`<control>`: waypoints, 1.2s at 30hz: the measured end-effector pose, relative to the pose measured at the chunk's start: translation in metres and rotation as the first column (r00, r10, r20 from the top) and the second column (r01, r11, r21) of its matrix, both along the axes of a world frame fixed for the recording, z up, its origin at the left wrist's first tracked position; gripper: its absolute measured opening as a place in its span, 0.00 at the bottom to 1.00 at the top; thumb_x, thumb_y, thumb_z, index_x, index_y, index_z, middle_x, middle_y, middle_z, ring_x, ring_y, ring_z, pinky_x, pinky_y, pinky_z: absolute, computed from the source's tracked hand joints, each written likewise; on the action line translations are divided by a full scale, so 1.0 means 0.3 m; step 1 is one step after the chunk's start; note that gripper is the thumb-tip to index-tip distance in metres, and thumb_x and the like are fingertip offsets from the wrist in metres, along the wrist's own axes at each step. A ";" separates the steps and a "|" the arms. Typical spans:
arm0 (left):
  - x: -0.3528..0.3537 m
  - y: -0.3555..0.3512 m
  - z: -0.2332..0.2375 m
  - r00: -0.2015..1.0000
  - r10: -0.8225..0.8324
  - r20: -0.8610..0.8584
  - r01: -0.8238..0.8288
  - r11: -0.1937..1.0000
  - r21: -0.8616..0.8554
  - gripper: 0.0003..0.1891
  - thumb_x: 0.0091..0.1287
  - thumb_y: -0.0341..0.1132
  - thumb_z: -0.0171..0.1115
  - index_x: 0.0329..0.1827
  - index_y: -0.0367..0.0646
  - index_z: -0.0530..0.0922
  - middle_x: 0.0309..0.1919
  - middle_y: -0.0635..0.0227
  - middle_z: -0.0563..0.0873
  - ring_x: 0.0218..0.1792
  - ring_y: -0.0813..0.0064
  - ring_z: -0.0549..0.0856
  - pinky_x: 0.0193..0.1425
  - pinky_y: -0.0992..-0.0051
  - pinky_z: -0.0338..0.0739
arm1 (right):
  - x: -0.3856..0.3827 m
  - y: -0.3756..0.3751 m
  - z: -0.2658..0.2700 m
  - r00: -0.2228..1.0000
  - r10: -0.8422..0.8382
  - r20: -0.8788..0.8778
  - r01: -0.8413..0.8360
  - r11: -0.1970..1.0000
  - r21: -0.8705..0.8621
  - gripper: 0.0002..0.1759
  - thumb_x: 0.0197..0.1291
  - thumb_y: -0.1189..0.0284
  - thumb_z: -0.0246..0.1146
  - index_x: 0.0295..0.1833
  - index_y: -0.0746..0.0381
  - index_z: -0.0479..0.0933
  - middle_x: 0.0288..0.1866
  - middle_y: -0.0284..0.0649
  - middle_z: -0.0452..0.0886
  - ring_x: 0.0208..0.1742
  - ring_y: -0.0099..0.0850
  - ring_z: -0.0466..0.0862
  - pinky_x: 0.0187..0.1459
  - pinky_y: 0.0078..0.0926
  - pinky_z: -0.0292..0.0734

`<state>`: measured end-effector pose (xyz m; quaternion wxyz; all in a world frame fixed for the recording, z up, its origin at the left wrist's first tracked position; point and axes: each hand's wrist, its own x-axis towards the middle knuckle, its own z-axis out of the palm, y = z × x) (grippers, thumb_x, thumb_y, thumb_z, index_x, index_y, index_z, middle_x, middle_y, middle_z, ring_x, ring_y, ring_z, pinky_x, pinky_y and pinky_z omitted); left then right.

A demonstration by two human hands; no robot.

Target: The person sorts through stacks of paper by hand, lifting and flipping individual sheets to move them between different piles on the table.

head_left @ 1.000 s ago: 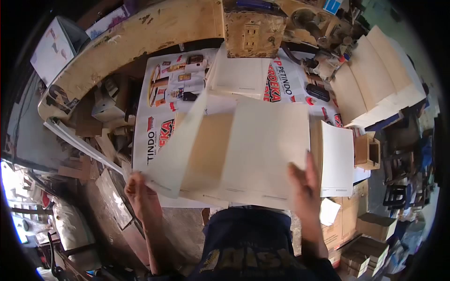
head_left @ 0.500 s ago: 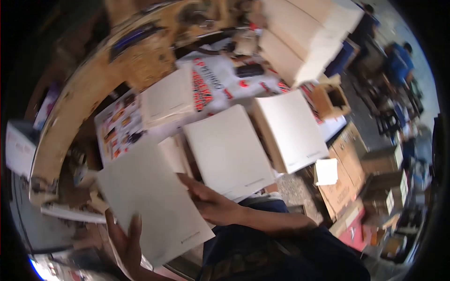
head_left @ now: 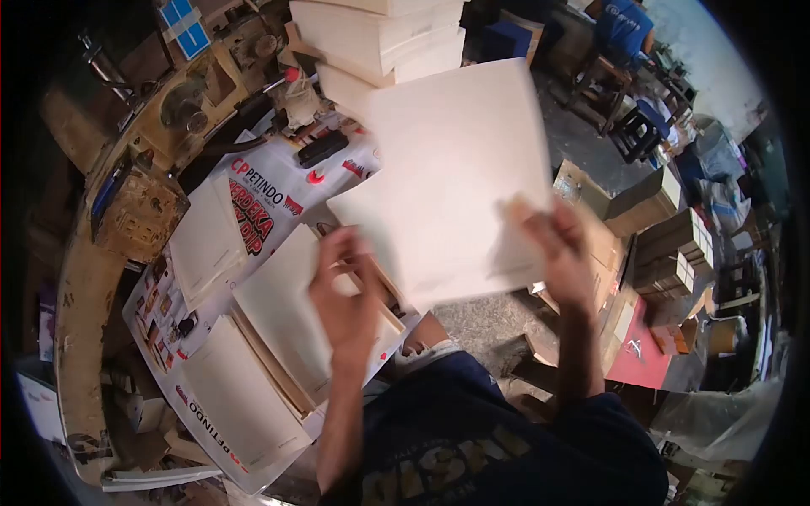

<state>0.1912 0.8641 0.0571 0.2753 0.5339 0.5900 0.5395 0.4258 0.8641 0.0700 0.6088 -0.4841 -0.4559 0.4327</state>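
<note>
Left hand (head_left: 346,295), right hand (head_left: 561,253) hold blank sheet (head_left: 456,152); banner (head_left: 278,190) reads PETINDO.

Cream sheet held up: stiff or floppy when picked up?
Probably fairly stiff: the cream sheet stands flat while the right hand pinches just its lower edge. Likely light, being thin. Smooth face, so fingers might slip.

Small paper-finishing workshop. Landmark: printed banner (head_left: 270,196) spread as cover over worktop. Above banner: tall stacks of cream sheets (head_left: 380,38). Left of banner: worn, stained wooden bench edge (head_left: 80,287), metal machine parts (head_left: 181,105). Right of banner: cardboard cartons (head_left: 675,253) piled on concrete floor, stools (head_left: 633,131). Beyond stools: another person in blue shirt (head_left: 623,24).
</note>
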 end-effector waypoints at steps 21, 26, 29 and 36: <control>-0.078 -0.230 0.073 0.746 -0.165 -0.645 0.020 0.974 -0.227 0.22 0.51 0.34 0.79 0.46 0.41 0.77 0.41 0.60 0.82 0.46 0.61 0.83 0.48 0.63 0.77 | 0.126 0.271 -0.180 0.866 0.483 0.126 -0.431 0.851 -0.300 0.23 0.65 0.67 0.65 0.63 0.65 0.77 0.50 0.36 0.84 0.49 0.22 0.79 0.53 0.21 0.72; -0.168 -0.264 0.008 0.818 -0.277 -0.504 0.106 0.934 -0.342 0.22 0.51 0.34 0.78 0.46 0.38 0.77 0.44 0.60 0.82 0.48 0.58 0.82 0.50 0.63 0.77 | 0.080 0.299 -0.187 0.926 0.289 -0.243 -0.374 0.792 -0.483 0.29 0.66 0.62 0.64 0.66 0.68 0.73 0.59 0.41 0.81 0.59 0.28 0.79 0.59 0.24 0.73; -0.192 -0.299 -0.014 0.917 -0.217 -0.334 0.138 0.960 -0.245 0.13 0.58 0.30 0.74 0.40 0.34 0.79 0.39 0.56 0.85 0.39 0.66 0.86 0.43 0.69 0.81 | 0.065 0.302 -0.180 0.853 0.420 -0.311 -0.522 0.703 -0.482 0.29 0.63 0.62 0.68 0.64 0.68 0.74 0.55 0.40 0.83 0.54 0.29 0.81 0.58 0.25 0.75; -0.200 -0.343 -0.018 0.979 0.135 -0.155 -0.182 0.921 -0.345 0.12 0.60 0.31 0.75 0.34 0.29 0.84 0.20 0.60 0.84 0.21 0.84 0.82 0.29 0.76 0.82 | 0.035 0.274 -0.161 0.838 0.539 0.079 -0.494 0.813 -0.307 0.24 0.57 0.77 0.69 0.60 0.67 0.77 0.49 0.37 0.85 0.48 0.23 0.82 0.51 0.22 0.76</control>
